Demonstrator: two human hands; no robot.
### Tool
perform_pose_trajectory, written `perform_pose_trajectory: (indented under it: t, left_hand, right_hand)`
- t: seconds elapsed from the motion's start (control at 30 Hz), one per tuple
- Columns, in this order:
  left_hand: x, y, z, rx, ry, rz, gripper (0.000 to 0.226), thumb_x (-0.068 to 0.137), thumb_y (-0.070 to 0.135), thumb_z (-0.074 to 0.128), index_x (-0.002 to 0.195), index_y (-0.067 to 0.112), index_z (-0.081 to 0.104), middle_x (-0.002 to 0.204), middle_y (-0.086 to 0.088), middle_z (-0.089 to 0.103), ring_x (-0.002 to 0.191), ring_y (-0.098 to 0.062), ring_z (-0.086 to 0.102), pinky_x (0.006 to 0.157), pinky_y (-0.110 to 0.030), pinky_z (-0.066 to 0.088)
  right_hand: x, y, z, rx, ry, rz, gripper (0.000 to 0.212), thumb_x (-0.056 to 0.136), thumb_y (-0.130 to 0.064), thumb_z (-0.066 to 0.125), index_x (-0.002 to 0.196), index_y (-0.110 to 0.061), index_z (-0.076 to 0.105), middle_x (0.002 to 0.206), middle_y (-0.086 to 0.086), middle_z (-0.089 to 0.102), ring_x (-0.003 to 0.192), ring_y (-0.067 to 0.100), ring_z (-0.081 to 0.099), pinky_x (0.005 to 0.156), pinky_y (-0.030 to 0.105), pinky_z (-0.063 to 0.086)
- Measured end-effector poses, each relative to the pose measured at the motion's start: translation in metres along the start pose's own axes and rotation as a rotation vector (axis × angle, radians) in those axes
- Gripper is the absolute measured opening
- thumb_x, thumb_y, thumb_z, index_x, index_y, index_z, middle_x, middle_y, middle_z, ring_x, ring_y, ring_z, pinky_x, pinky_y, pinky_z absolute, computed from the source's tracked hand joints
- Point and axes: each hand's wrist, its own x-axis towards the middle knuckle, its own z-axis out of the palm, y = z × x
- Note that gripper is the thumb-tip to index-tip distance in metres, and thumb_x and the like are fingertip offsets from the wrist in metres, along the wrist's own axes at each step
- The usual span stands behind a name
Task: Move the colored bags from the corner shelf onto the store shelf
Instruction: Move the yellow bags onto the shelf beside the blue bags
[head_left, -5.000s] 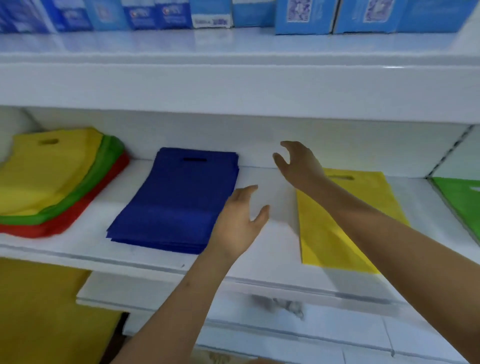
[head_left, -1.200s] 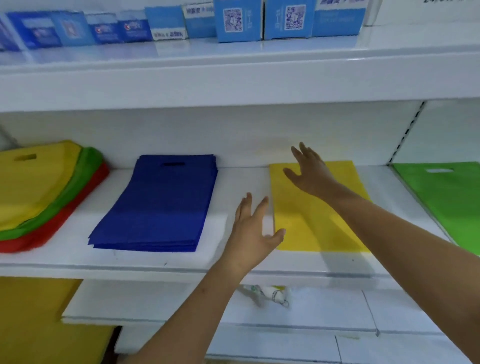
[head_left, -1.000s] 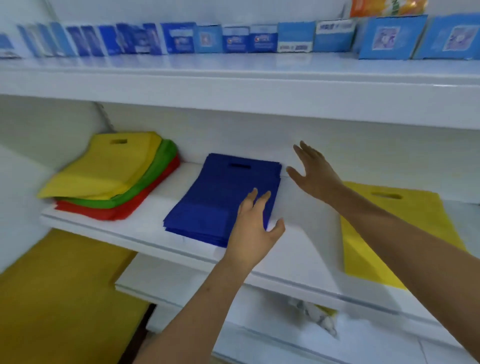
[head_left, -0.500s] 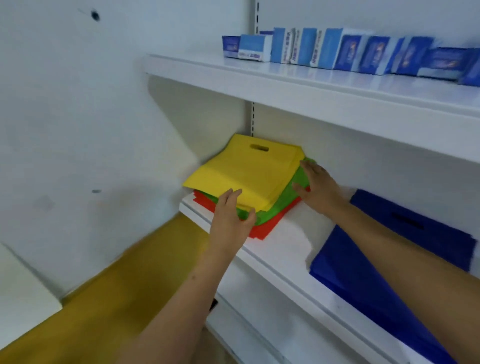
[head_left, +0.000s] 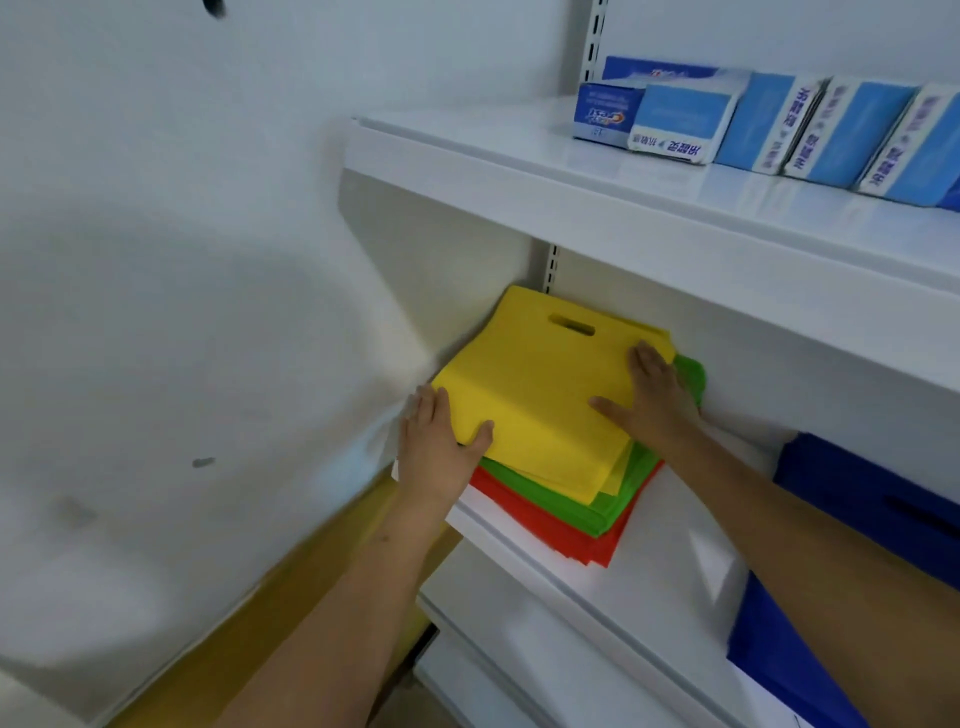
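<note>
Partly hidden under the yellow bags (head_left: 540, 395), the green bags (head_left: 597, 504) and red bags (head_left: 550, 535) show only their edges at mid-frame, and the blue bags (head_left: 862, 499) are cut off at the right edge. The left hand (head_left: 434, 447) grips the yellow stack's lower-left corner, thumb on top, fingers hidden beneath. The right hand (head_left: 649, 400) lies flat, fingers straight, on its right side. The pile sits on the white shelf (head_left: 660, 566) beside the wall.

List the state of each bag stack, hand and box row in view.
yellow bags: top of corner pile, held at both sides
green bags: under yellow
red bags: bottom
blue bags: flat, untouched
left hand: grips yellow edge
right hand: flat on yellow
toothpaste boxes: shelved above
</note>
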Motion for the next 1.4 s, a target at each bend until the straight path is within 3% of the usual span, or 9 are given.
perform_pose_trajectory:
  t: [0.13, 0.23, 0.3, 0.4, 0.63, 0.8, 1.13, 1.27, 1.4]
  left_hand:
    - [0.001, 0.003, 0.008, 0.085, 0.069, 0.068, 0.065, 0.101, 0.050, 0.045, 0.151, 0.009, 0.038, 0.161, -0.011, 0.029, 0.151, -0.024, 0.017, 0.123, -0.040, 0.007]
    - [0.001, 0.014, 0.008, 0.114, 0.033, 0.155, 0.046, 0.106, 0.033, 0.042, 0.147, 0.014, 0.046, 0.159, -0.005, 0.035, 0.150, -0.019, 0.022, 0.123, -0.036, 0.004]
    - [-0.001, 0.020, 0.006, 0.126, 0.025, 0.202, 0.041, 0.106, 0.025, 0.044, 0.144, 0.012, 0.049, 0.156, -0.006, 0.039, 0.148, -0.019, 0.028, 0.122, -0.033, 0.011]
    - [-0.006, 0.024, -0.001, 0.045, 0.035, 0.191, 0.038, 0.103, 0.019, 0.050, 0.138, 0.005, 0.056, 0.148, -0.012, 0.049, 0.139, -0.025, 0.044, 0.114, -0.036, 0.035]
    - [-0.035, 0.067, -0.005, -0.194, 0.235, 0.212, 0.036, 0.101, 0.020, 0.056, 0.132, 0.003, 0.061, 0.136, -0.011, 0.061, 0.121, -0.024, 0.060, 0.098, -0.029, 0.045]
    - [-0.078, 0.132, 0.024, -0.272, 0.265, 0.352, 0.020, 0.095, 0.020, 0.066, 0.108, 0.007, 0.073, 0.102, -0.006, 0.070, 0.084, -0.022, 0.066, 0.067, -0.022, 0.042]
    - [-0.220, 0.300, 0.127, -0.460, -0.025, 0.657, 0.012, 0.088, 0.016, 0.072, 0.095, 0.015, 0.062, 0.084, 0.005, 0.063, 0.070, -0.011, 0.057, 0.061, -0.024, 0.046]
    - [-0.293, 0.359, 0.167, -0.450, -0.225, 0.726, 0.019, 0.088, 0.017, 0.071, 0.097, 0.018, 0.054, 0.083, 0.005, 0.059, 0.071, -0.010, 0.057, 0.058, -0.028, 0.049]
    - [-0.360, 0.404, 0.200, -0.377, -0.358, 0.826, 0.018, 0.092, 0.023, 0.066, 0.106, 0.021, 0.054, 0.087, 0.007, 0.057, 0.066, -0.008, 0.053, 0.056, -0.031, 0.048]
  right_hand:
    - [0.003, -0.005, 0.009, 0.026, 0.097, -0.036, 0.063, 0.093, -0.054, 0.050, 0.143, -0.015, 0.045, 0.152, 0.003, 0.039, 0.141, 0.020, 0.033, 0.121, 0.039, 0.012]
    - [-0.005, -0.014, 0.017, 0.036, 0.183, -0.123, 0.029, 0.099, -0.031, 0.047, 0.117, -0.022, 0.067, 0.120, 0.001, 0.067, 0.111, 0.021, 0.059, 0.114, 0.035, 0.026]
    - [-0.011, -0.021, 0.010, 0.073, 0.172, -0.076, 0.028, 0.100, -0.029, 0.045, 0.106, -0.024, 0.071, 0.105, 0.000, 0.070, 0.095, 0.021, 0.062, 0.088, 0.031, 0.048]
    - [-0.015, -0.024, -0.008, 0.063, 0.157, -0.021, 0.031, 0.101, -0.031, 0.042, 0.100, -0.022, 0.071, 0.096, 0.001, 0.069, 0.085, 0.020, 0.062, 0.061, 0.027, 0.044]
    - [-0.061, 0.017, -0.044, 0.058, 0.306, 0.102, 0.029, 0.098, -0.029, 0.042, 0.087, -0.019, 0.066, 0.084, 0.003, 0.067, 0.074, 0.024, 0.062, 0.059, 0.030, 0.045]
    - [-0.128, 0.094, -0.075, 0.130, 0.369, 0.272, 0.025, 0.097, -0.025, 0.044, 0.089, -0.022, 0.068, 0.080, -0.003, 0.066, 0.068, 0.018, 0.059, 0.056, 0.028, 0.044]
    - [-0.334, 0.298, -0.127, 0.185, 0.498, 0.641, 0.021, 0.089, -0.018, 0.050, 0.082, -0.014, 0.070, 0.071, 0.005, 0.067, 0.067, 0.025, 0.061, 0.056, 0.033, 0.047]
    - [-0.426, 0.372, -0.141, 0.184, 0.554, 0.647, 0.024, 0.089, -0.008, 0.055, 0.067, -0.011, 0.064, 0.060, 0.007, 0.057, 0.059, 0.021, 0.054, 0.056, 0.029, 0.035]
    - [-0.496, 0.438, -0.141, 0.200, 0.582, 0.771, 0.021, 0.094, -0.008, 0.057, 0.104, -0.007, 0.075, 0.108, 0.011, 0.072, 0.100, 0.027, 0.065, 0.086, 0.032, 0.048]
